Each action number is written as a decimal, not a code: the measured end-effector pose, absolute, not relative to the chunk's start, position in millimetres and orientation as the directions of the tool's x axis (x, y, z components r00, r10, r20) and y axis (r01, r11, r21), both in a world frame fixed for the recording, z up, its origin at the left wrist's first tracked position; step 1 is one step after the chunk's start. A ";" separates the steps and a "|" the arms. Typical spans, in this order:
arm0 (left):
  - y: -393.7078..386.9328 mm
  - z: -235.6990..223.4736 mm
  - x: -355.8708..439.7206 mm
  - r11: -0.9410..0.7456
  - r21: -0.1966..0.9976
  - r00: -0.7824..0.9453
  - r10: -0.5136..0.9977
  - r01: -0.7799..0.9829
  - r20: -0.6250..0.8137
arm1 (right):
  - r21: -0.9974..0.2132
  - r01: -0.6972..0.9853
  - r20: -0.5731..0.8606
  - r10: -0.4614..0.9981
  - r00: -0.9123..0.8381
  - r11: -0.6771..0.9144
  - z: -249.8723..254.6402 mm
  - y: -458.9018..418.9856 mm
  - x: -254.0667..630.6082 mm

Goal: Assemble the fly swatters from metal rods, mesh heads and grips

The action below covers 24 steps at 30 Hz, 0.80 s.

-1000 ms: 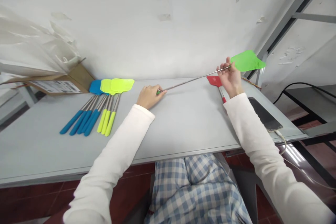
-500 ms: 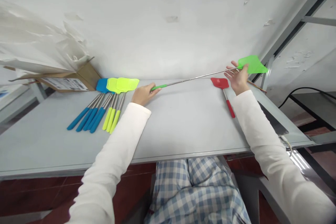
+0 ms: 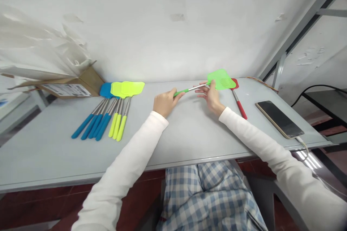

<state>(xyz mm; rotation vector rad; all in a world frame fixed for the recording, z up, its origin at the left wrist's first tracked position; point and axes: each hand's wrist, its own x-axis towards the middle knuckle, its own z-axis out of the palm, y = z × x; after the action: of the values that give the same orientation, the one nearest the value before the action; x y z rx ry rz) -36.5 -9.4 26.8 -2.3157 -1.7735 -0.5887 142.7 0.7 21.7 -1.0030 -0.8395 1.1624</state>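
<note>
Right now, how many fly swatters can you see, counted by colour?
Blue fly swatters: 4
Yellow fly swatters: 3
Red fly swatter: 1
Green fly swatter, between left hand and right hand: 1
Total: 9

A grey table [image 3: 54,151] carries blue swatters [image 3: 93,124], yellow swatters [image 3: 117,126], a red swatter [image 3: 239,104] and a smartphone [image 3: 279,119].
</note>
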 end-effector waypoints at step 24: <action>-24.6 32.9 -4.5 -0.380 0.104 0.355 0.913 0.919 0.199 | -0.813 -0.582 -0.081 0.985 0.155 0.025 38.4 19.7 126.3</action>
<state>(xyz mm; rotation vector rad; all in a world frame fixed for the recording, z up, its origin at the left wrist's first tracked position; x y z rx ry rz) -4.5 -24.6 32.9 -2.5654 -1.7349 -0.3498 126.3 19.7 38.4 -0.8405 -0.6112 1.3361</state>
